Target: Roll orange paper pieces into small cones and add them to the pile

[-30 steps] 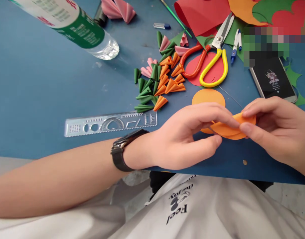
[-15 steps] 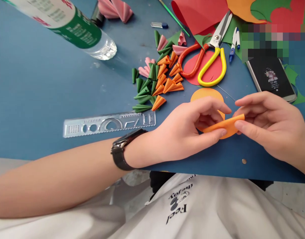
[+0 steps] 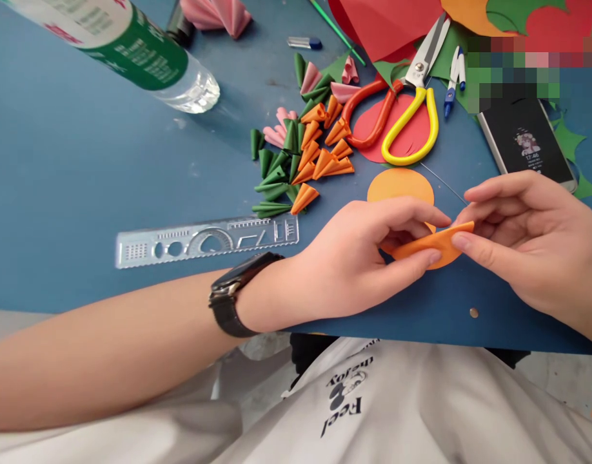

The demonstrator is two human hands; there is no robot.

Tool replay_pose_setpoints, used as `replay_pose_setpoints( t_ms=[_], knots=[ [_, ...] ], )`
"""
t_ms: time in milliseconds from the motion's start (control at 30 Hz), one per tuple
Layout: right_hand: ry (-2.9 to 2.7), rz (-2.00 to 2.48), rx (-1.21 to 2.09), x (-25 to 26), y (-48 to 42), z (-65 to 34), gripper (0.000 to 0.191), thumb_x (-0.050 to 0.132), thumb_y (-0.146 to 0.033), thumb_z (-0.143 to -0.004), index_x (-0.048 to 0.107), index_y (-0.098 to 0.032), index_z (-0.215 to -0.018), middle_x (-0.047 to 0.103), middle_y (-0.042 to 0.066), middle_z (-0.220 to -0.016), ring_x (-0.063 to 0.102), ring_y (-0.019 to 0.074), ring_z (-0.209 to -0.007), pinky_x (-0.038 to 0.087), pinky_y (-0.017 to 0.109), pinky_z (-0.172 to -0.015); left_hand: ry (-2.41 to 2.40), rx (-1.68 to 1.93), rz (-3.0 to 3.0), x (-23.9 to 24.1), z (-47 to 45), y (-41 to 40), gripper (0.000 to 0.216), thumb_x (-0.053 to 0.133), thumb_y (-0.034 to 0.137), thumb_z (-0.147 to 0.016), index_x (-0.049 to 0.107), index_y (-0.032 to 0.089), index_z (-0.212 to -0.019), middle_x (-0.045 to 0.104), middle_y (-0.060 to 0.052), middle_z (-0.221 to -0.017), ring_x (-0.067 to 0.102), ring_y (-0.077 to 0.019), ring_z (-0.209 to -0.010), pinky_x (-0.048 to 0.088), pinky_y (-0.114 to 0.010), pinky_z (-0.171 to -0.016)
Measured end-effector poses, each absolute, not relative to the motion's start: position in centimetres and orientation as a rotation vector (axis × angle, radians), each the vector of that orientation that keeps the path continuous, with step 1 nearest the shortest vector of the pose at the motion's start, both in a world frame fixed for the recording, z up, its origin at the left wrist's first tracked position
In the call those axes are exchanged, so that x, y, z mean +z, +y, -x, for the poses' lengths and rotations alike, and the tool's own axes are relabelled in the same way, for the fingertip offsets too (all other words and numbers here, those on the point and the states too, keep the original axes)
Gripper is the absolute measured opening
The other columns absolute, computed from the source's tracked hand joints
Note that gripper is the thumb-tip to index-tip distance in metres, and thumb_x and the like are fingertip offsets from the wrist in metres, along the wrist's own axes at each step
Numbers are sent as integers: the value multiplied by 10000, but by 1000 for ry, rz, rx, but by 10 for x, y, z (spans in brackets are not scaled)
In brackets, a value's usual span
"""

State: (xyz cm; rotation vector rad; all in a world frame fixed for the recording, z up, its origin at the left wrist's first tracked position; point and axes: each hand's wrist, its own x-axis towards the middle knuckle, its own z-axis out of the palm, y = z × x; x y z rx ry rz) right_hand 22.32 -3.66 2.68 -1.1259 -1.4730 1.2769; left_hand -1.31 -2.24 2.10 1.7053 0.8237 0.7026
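Observation:
My left hand (image 3: 368, 254), with a black watch on its wrist, pinches a folded piece of orange paper (image 3: 434, 248) between thumb and fingers. The thumb and fingers of my right hand (image 3: 523, 232) close on the right end of the same piece. Its curved lower edge hangs under my thumbs, and its left part is hidden in my left hand. Behind my left fingers lies an orange paper circle (image 3: 401, 185), partly covered. A thin wire or needle (image 3: 441, 182) runs from the scissors toward my right fingertips; I cannot tell whether they touch it.
Red-and-yellow-handled scissors (image 3: 412, 96) lie on a red paper circle. To their left sit several paper cones (image 3: 296, 148). A clear ruler (image 3: 209, 241), a bottle (image 3: 151, 58), a phone (image 3: 528, 138), a pen (image 3: 451, 87) and coloured paper sheets (image 3: 387, 29) surround my hands.
The view has shifted slightly, moving the table items a little left and up. My right index finger has lifted slightly; both hands keep the orange paper.

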Motion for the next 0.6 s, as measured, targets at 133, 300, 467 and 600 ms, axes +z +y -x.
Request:
replay_pose_setpoints(
  t_ms=[133,300,467,600],
  knots=[
    [-1433,1119,1311,27,-36,-223,281,954,-207,-887,784,-353,-1056,845,-20,-932,844,221,-872,765,368,-816,813,695,-1712,21,13,-22,222,749,235,-1010,737,201,-1229,879,-48,-1022,834,-161,-834,647,-224,-664],
    [-1414,1115,1288,29,-36,-222,341,922,-72,-873,796,-342,-1039,837,-37,-905,844,199,-855,760,340,-818,817,703,-1749,23,14,-22,216,723,196,-1002,737,171,-1217,864,-52,-977,831,-162,-829,652,-234,-673],
    [-1411,1135,1266,30,-39,-222,387,929,-39,-854,794,-345,-1049,845,-36,-931,849,210,-868,768,358,-819,836,718,-1751,22,14,-23,224,729,211,-990,736,189,-1213,850,-50,-977,837,-187,-842,679,-279,-683],
    [-1412,1119,1249,29,-39,-221,383,925,-37,-858,793,-339,-1053,847,-32,-935,851,208,-869,769,349,-810,828,737,-1762,20,15,-24,226,736,234,-978,729,229,-1204,843,-43,-968,829,-203,-834,687,-313,-680]
  ],
)
